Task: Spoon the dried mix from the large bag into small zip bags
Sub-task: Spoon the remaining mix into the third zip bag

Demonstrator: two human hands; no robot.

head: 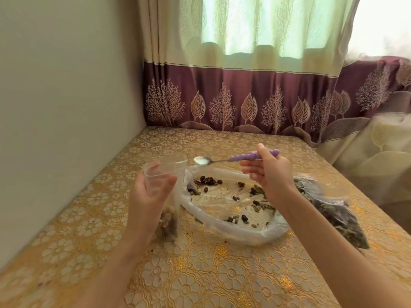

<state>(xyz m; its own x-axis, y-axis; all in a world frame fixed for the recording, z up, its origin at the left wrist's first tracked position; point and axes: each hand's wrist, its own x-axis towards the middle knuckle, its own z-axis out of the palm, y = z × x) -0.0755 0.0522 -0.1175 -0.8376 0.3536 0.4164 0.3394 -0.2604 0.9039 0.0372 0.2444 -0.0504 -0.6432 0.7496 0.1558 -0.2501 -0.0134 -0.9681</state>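
Note:
My left hand grips a small clear zip bag upright with its mouth held open; some dried mix sits in its bottom, near the tablecloth. My right hand pinches the purple handle of a metal spoon. The spoon's bowl looks empty and hovers just right of the small bag's mouth. Below the spoon lies the large clear bag, spread open on the table, with scattered dark and green pieces of dried mix inside.
A filled bag of dried mix lies to the right of the large bag. The table carries a gold floral cloth. A wall runs along the left, and a purple patterned curtain hangs behind.

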